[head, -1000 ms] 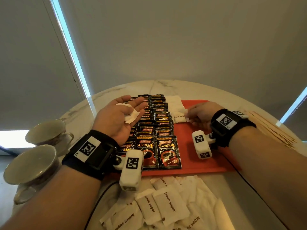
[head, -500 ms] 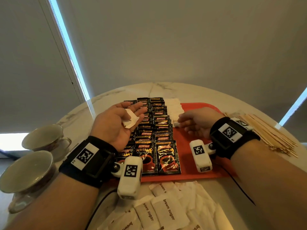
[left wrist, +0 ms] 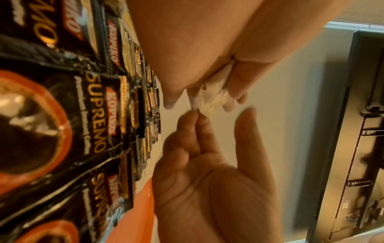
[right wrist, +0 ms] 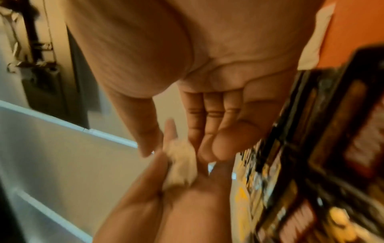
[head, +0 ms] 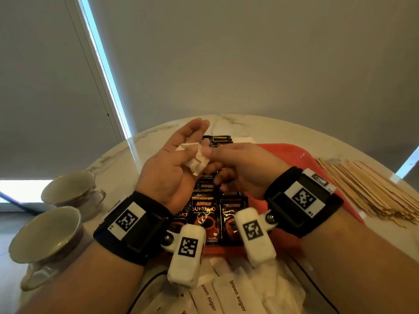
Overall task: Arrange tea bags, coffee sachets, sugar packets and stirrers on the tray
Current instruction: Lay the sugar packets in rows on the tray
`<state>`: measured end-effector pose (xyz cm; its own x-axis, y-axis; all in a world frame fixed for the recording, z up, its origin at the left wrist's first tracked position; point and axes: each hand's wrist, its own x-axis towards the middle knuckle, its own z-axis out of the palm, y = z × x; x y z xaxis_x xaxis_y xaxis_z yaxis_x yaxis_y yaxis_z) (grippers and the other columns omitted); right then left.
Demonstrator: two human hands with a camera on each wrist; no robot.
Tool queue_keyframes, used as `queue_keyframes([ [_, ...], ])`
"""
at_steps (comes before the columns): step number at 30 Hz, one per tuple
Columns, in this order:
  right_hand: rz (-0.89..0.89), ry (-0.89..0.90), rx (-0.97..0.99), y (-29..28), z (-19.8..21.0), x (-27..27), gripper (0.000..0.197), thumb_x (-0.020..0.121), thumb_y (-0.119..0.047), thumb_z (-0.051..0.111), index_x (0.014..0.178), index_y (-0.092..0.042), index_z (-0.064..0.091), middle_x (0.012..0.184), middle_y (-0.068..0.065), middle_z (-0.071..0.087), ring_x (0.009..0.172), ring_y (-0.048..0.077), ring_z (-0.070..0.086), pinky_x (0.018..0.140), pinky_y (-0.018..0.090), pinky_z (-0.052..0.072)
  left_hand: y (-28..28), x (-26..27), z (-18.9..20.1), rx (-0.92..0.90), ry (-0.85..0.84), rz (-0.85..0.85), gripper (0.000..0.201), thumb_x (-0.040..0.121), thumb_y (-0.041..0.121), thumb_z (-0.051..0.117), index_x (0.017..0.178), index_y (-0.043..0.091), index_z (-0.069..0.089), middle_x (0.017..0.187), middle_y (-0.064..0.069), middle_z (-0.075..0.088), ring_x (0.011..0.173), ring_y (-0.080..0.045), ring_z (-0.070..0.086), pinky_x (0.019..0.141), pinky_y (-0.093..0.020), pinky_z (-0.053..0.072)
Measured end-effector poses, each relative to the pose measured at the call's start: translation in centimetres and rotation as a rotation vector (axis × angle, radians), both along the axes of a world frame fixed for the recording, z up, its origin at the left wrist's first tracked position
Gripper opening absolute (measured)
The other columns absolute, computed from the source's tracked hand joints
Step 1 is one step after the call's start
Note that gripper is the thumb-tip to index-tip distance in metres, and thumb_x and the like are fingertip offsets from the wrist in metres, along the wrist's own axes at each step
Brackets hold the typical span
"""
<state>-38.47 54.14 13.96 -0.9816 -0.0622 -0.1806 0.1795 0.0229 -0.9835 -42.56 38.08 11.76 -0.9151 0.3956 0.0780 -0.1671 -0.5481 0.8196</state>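
From the head camera, your left hand (head: 167, 168) is raised palm-up, fingers loosely extended, cradling a small stack of white paper brown-sugar packets (head: 196, 160) against the palm. Your right hand (head: 240, 168) reaches across from the right, palm down, its fingertips (head: 206, 150) touching the top packet's edge; I cannot tell whether they already pinch it. Under both hands lies the flat orange-red plastic tray (head: 301, 159), with rows of black Kopiko Supremo coffee sachets (head: 205, 214) below your wrists. Right of your right wrist is a heap of thin wooden stirrers (head: 367, 189); nearer you than both wrists are loose white sugar packets (head: 235, 293); left of your left wrist stand two pale ceramic teacups (head: 45, 234).

From the left wrist camera, your left hand (left wrist: 199, 46) holds the packets (left wrist: 214, 93) between palm and fingers, while the right hand (left wrist: 209, 184) comes in with straight fingers at their edge.

From the right wrist camera, blurred, your right hand (right wrist: 207, 69) hangs palm-down over the packets (right wrist: 181, 166) lying in the left hand (right wrist: 166, 205).
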Motion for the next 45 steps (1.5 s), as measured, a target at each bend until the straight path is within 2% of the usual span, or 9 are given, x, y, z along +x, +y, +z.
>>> queue_keyframes([
  [7, -0.130, 0.155, -0.152, 0.1, -0.5, -0.7, 0.011, 0.090, -0.009, 0.073, 0.100, -0.005, 0.068, 0.083, 0.006, 0.073, 0.067, 0.016, 0.065, 0.063, 0.029, 0.056, 0.2, 0.1, -0.1, -0.095, -0.040, 0.014, 0.040, 0.109, 0.004, 0.040, 0.139, 0.014, 0.064, 0.133, -0.009, 0.072, 0.125, -0.030, 0.067, 0.108, -0.049, 0.054],
  [14, -0.197, 0.225, -0.206, 0.7, -0.8, -1.1, 0.012, 0.084, -0.007, 0.076, 0.086, -0.005, 0.065, 0.082, 0.013, 0.069, 0.063, 0.019, 0.064, 0.057, 0.028, 0.057, -0.4, -0.4, -0.4, -0.249, -0.128, 0.053, 0.010, 0.096, 0.010, 0.068, 0.104, 0.006, 0.073, 0.097, -0.010, 0.079, 0.081, -0.015, 0.073, 0.068, -0.028, 0.062],
  [20, -0.240, 0.238, -0.111, 0.6, -1.4, -1.3, 0.012, 0.087, -0.007, 0.076, 0.095, -0.003, 0.067, 0.081, 0.014, 0.068, 0.062, 0.018, 0.063, 0.059, 0.030, 0.058, -0.9, -0.9, -0.3, -0.196, -0.053, 0.158, 0.020, 0.092, -0.009, 0.066, 0.088, 0.011, 0.069, 0.096, -0.009, 0.077, 0.084, -0.022, 0.076, 0.063, -0.024, 0.060],
  [24, -0.159, 0.180, -0.087, 0.2, -1.3, -1.0, 0.021, 0.088, -0.008, 0.074, 0.107, -0.001, 0.069, 0.088, 0.011, 0.072, 0.068, 0.016, 0.067, 0.065, 0.028, 0.061, -0.9, -0.7, -0.2, -0.204, 0.056, 0.208, 0.034, 0.093, -0.016, 0.059, 0.077, 0.013, 0.051, 0.089, -0.005, 0.077, 0.085, -0.022, 0.078, 0.061, -0.022, 0.059],
  [27, -0.141, 0.159, -0.073, 0.1, -1.3, -0.9, 0.026, 0.086, -0.002, 0.075, 0.111, 0.002, 0.069, 0.096, 0.017, 0.072, 0.070, 0.016, 0.066, 0.062, 0.025, 0.059, -1.0, -0.7, -0.3, -0.270, 0.102, 0.196, 0.035, 0.093, -0.015, 0.059, 0.070, 0.012, 0.058, 0.105, -0.010, 0.078, 0.094, -0.025, 0.076, 0.065, -0.023, 0.058],
  [31, -0.177, 0.114, -0.094, 0.2, -1.2, -1.1, 0.024, 0.083, -0.001, 0.077, 0.105, 0.006, 0.069, 0.085, 0.012, 0.071, 0.062, 0.013, 0.062, 0.056, 0.024, 0.055, -1.0, -0.8, -0.3, -0.327, 0.094, 0.223, 0.032, 0.094, -0.011, 0.062, 0.090, 0.015, 0.082, 0.106, -0.008, 0.080, 0.090, -0.021, 0.077, 0.068, -0.024, 0.059],
  [35, -0.203, 0.050, -0.123, 0.6, -0.7, -1.1, 0.012, 0.086, -0.008, 0.076, 0.091, -0.001, 0.068, 0.075, 0.011, 0.068, 0.054, 0.012, 0.058, 0.049, 0.023, 0.052, -1.3, -0.8, 0.0, -0.280, 0.035, 0.199, 0.031, 0.092, -0.011, 0.064, 0.107, 0.011, 0.080, 0.106, -0.010, 0.080, 0.093, -0.029, 0.079, 0.070, -0.032, 0.062],
  [38, -0.221, 0.057, -0.104, 1.0, -0.3, -1.1, 0.009, 0.090, -0.011, 0.074, 0.092, -0.004, 0.070, 0.079, 0.011, 0.070, 0.058, 0.013, 0.061, 0.052, 0.024, 0.055, -1.2, -0.7, 0.1, -0.293, 0.050, 0.165, 0.037, 0.086, -0.016, 0.067, 0.110, 0.010, 0.079, 0.106, -0.008, 0.080, 0.097, -0.027, 0.078, 0.073, -0.028, 0.062],
  [45, -0.275, 0.081, -0.059, 2.7, 0.7, -0.4, 0.007, 0.089, 0.000, 0.071, 0.091, -0.005, 0.067, 0.084, 0.012, 0.072, 0.065, 0.017, 0.063, 0.056, 0.027, 0.055, -0.9, -0.5, 0.1, -0.316, 0.106, 0.117, 0.043, 0.083, -0.018, 0.068, 0.116, 0.008, 0.075, 0.112, -0.006, 0.079, 0.100, -0.024, 0.077, 0.076, -0.027, 0.061],
])
